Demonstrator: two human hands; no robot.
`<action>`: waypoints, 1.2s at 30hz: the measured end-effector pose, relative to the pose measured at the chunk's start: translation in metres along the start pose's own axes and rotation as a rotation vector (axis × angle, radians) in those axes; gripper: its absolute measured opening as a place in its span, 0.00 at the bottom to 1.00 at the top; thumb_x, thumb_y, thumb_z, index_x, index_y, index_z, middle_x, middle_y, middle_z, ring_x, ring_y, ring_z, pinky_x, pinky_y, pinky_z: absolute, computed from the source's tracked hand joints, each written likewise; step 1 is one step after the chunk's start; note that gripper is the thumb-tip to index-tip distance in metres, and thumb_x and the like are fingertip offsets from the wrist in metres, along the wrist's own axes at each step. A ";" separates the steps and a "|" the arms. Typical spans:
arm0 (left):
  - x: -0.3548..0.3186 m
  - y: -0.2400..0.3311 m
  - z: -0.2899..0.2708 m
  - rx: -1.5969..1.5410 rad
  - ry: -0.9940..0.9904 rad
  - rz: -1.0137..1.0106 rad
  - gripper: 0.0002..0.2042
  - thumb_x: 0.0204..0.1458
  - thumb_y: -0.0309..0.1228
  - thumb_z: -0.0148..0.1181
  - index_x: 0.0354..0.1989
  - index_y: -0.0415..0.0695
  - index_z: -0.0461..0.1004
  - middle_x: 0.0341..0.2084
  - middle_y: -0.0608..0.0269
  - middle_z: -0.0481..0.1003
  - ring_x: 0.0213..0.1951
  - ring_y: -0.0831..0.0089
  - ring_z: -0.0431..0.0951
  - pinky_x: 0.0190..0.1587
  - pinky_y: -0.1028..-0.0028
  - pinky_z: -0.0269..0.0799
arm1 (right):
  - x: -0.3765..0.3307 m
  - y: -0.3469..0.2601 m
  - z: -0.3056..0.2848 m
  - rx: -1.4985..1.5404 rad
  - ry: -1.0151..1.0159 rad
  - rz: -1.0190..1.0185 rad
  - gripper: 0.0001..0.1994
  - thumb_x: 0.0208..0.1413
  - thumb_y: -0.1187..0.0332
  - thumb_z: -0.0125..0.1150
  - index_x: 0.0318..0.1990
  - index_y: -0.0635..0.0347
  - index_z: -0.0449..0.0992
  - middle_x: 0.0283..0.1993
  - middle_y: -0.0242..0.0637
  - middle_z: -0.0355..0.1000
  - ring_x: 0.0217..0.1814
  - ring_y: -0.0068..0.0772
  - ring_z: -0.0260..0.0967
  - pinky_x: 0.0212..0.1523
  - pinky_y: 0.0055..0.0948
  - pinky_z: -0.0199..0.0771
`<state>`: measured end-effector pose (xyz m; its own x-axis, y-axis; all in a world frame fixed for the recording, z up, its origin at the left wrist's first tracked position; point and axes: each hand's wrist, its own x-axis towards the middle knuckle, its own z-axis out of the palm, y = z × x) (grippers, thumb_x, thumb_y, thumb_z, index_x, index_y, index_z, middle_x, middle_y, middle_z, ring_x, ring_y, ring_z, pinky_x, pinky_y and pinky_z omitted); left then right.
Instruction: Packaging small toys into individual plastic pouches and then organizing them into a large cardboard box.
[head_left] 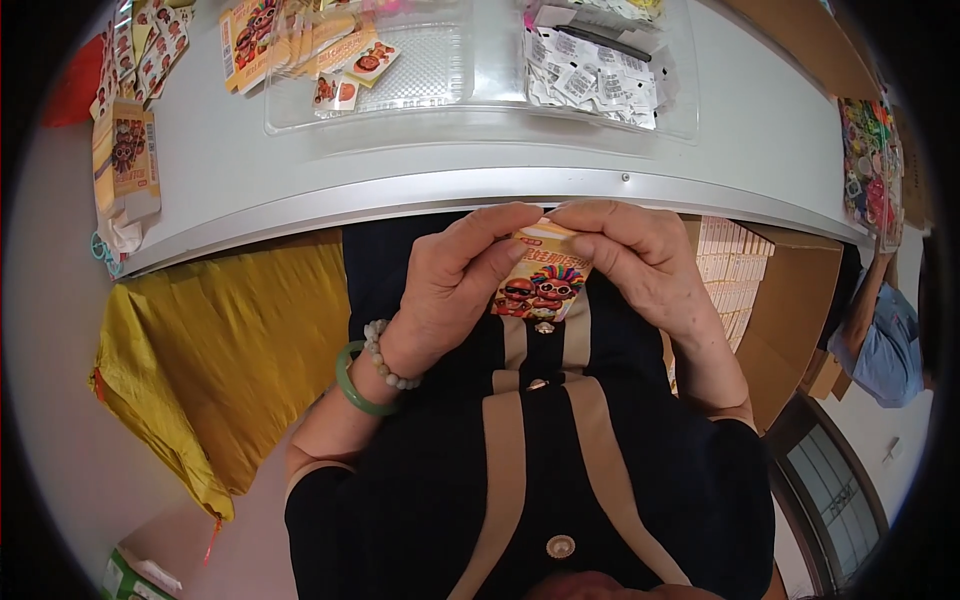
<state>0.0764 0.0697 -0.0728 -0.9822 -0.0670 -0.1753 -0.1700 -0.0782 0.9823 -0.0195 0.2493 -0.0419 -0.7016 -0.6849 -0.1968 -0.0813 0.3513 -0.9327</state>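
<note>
A small orange printed carton [541,285] with cartoon figures is held between both hands, just off the table's near edge. My left hand [455,275] pinches its upper left corner with thumb and forefinger. At the upper right corner, my right hand [640,262] does the same, its thumb on the printed face. The fingertips of both hands meet near the carton's top edge. Whether the top flap is folded in cannot be made out. A green bangle and a bead bracelet circle my left wrist.
Across the table [400,165], a clear tray [430,75] holds orange cards; another bin holds small white sachets [590,80] and a black pen. A carton [130,150] stands at left. Below are a yellow cloth [230,360] and a cardboard box [790,310] of stacked cartons. Another person's arm [868,300] shows at right.
</note>
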 end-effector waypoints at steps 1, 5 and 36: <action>0.000 0.000 -0.001 -0.009 -0.007 -0.017 0.12 0.54 0.21 0.54 0.48 0.37 0.72 0.40 0.63 0.76 0.42 0.80 0.73 0.46 0.81 0.68 | 0.000 0.003 0.001 0.011 -0.005 -0.025 0.09 0.51 0.75 0.57 0.41 0.62 0.75 0.36 0.41 0.75 0.35 0.34 0.74 0.36 0.26 0.72; -0.001 0.003 -0.006 -0.058 -0.053 -0.074 0.10 0.54 0.20 0.55 0.45 0.36 0.72 0.39 0.62 0.75 0.41 0.79 0.73 0.46 0.80 0.68 | 0.000 0.006 0.003 0.062 -0.062 -0.058 0.10 0.51 0.76 0.59 0.42 0.67 0.75 0.41 0.41 0.74 0.43 0.30 0.72 0.44 0.24 0.70; 0.006 -0.008 0.001 -0.061 -0.116 -0.010 0.23 0.50 0.21 0.58 0.56 0.42 0.61 0.27 0.63 0.77 0.30 0.83 0.74 0.33 0.82 0.68 | 0.044 -0.028 -0.018 -0.291 -0.400 -0.279 0.05 0.45 0.76 0.59 0.30 0.62 0.69 0.28 0.38 0.65 0.28 0.44 0.66 0.26 0.35 0.64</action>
<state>0.0721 0.0709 -0.0817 -0.9838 0.0489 -0.1725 -0.1777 -0.1388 0.9742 -0.0613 0.2209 -0.0186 -0.3075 -0.9456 -0.1065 -0.4569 0.2448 -0.8552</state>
